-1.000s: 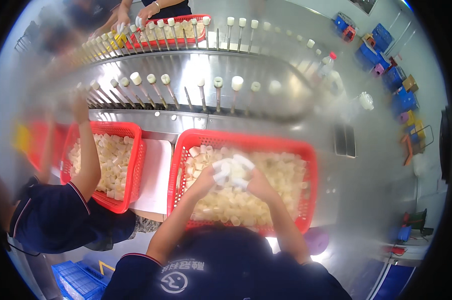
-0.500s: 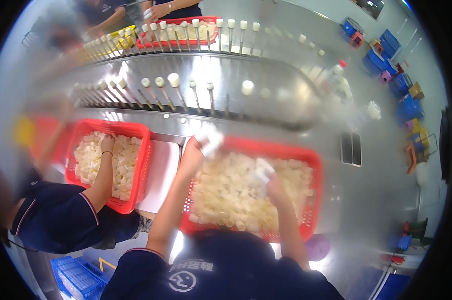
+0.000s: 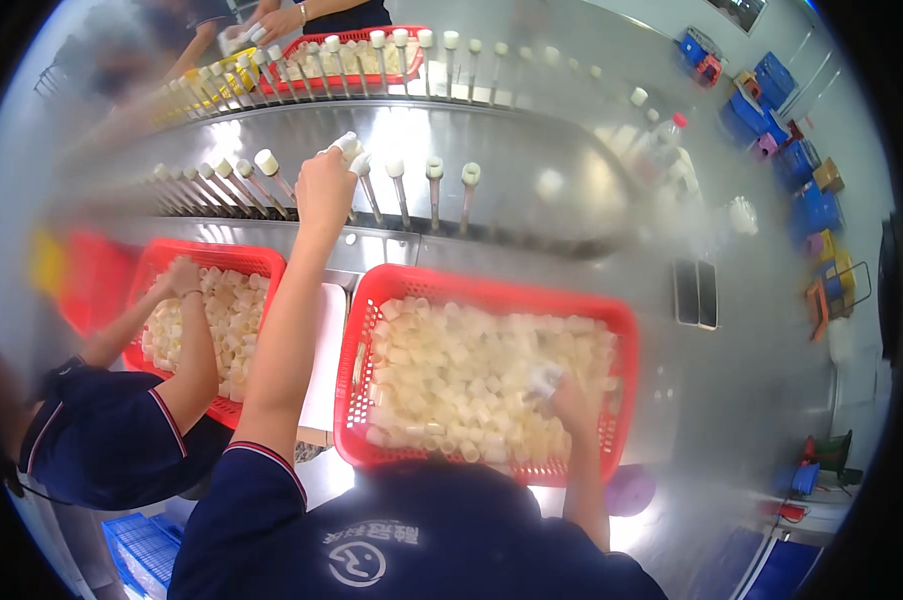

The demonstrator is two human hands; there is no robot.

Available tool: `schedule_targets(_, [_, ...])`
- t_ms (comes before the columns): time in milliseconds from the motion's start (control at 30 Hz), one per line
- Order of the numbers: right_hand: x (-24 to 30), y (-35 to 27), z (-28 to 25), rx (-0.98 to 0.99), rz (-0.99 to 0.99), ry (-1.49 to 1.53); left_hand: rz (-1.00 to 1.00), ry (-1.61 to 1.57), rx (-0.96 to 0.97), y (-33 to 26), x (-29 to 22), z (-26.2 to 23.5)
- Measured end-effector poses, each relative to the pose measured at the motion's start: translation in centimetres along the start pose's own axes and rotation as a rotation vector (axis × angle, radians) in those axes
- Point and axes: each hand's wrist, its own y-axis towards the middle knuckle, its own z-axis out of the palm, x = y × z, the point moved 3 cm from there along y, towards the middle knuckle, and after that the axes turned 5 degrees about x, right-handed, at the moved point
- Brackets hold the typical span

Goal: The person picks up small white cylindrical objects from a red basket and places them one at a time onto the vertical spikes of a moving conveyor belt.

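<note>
My left hand (image 3: 325, 190) reaches up to the near row of metal pegs. Its fingers are closed around a whitish short cylinder (image 3: 361, 162) at the top of a peg, and white coverings show at the fingertips. My right hand (image 3: 569, 402) is low over the right part of a red plastic basket (image 3: 481, 283). White shows at its fingertips too, but they are blurred, so any held piece cannot be made out. The basket holds many cream-coloured short cylinders (image 3: 451, 370), some visibly hollow. More pegs (image 3: 434, 190) with such pieces on top stand right of my left hand.
On the left a co-worker's hands work in another red basket (image 3: 271, 260). A white board (image 3: 328, 340) lies between the baskets. Across the steel machine (image 3: 411, 130) stands a second peg row (image 3: 450, 65), with another person behind. A dark two-part case (image 3: 696, 293) lies right.
My left hand has moved from above the basket's upper left corner up and left to the pegs. My right hand has moved slightly down and right over the pieces. The view has shifted slightly.
</note>
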Motion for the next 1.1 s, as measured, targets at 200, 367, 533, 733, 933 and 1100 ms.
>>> schedule_targets(200, [8.2, 1.3, -0.6, 0.081, -0.444, 0.166, -0.014, -0.003, 0.076, -3.0, -2.9, 2.8])
schedule_targets(367, [15.6, 2.0, -0.6, -0.02, -0.807, -0.01, -0.15, -0.481, 0.31, -7.2, -3.5, 3.9])
schedule_targets(533, [21.8, 4.7, -3.3, -0.544, -0.947, -0.609, -1.121, -1.955, 0.678, -17.8, -2.7, 8.9])
schedule_targets(733, [26.5, 8.7, -4.2, -0.605, -0.758, -1.36, -1.15, -2.049, 0.56, -23.8, -0.9, 8.1])
schedule_targets(933, [25.3, 7.1, -5.7, -0.571, -0.66, -1.514, -1.003, -2.22, 0.671, -20.4, -1.2, 3.5])
schedule_targets(1100, [23.4, 7.1, -8.9, -0.65, -0.625, -1.472, -0.556, -1.835, 0.72, -17.4, -2.3, 0.7])
